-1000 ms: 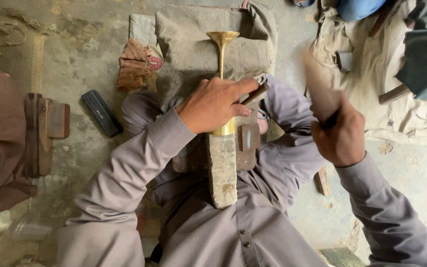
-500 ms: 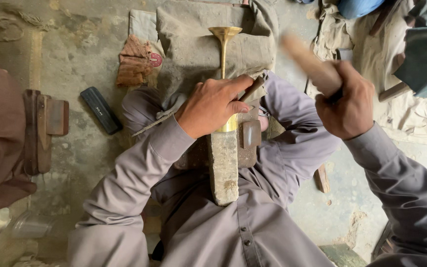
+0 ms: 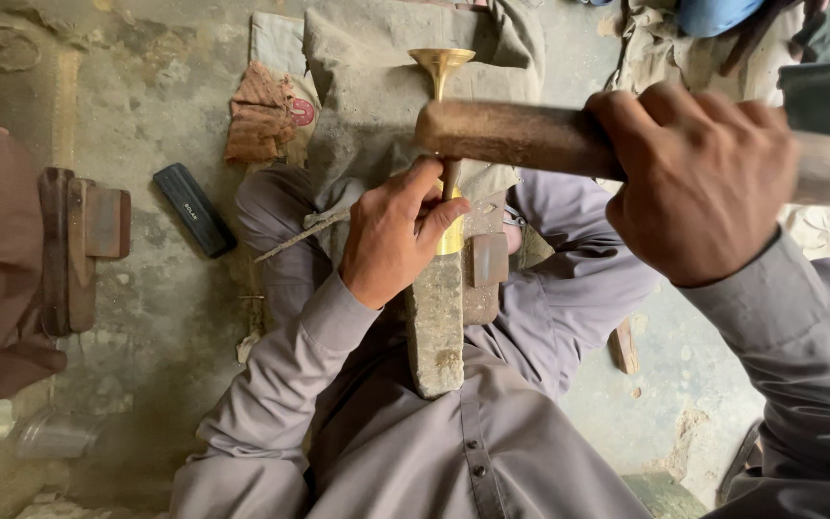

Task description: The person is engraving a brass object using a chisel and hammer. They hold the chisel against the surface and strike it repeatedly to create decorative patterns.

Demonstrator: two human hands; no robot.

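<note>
Counted around stone block [image 3: 436, 327]: two hands, left [image 3: 398, 235] and right [image 3: 698, 178]; one brass funnel piece [image 3: 441, 67] above; one wooden mallet [image 3: 521, 135]; one black bar [image 3: 194, 209] left; one red rag [image 3: 259, 113].

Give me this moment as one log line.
left hand: grips brass horn on stone bar | right hand: holds wooden mallet over it
</note>
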